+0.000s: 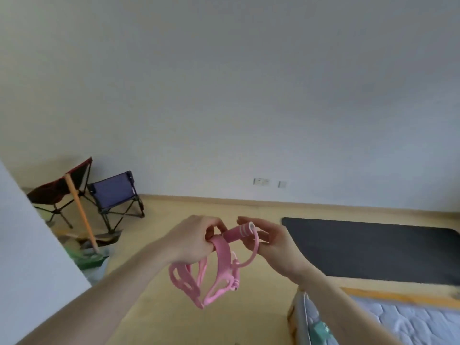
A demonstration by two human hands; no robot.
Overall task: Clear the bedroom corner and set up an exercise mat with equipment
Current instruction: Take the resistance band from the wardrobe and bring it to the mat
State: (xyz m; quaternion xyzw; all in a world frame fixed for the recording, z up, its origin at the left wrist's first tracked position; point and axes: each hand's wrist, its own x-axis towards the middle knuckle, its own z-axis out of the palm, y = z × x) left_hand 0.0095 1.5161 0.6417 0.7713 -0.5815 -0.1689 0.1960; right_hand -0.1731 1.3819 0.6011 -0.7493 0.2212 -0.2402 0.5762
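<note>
Mid-frame, the left hand curls its fingers round a bunch of pink resistance bands while the right hand pinches their pink handle. The black mat lies at three o'clock (flat on the floor). Two folding chairs and a broom crowd nine o'clock; a mattress sits at five.

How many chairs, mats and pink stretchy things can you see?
Folding chairs: 2, a red chair and a blue chair.
Black mat: 1.
Pink stretchy band: 1, held by both hands.
Total: 4.
</note>
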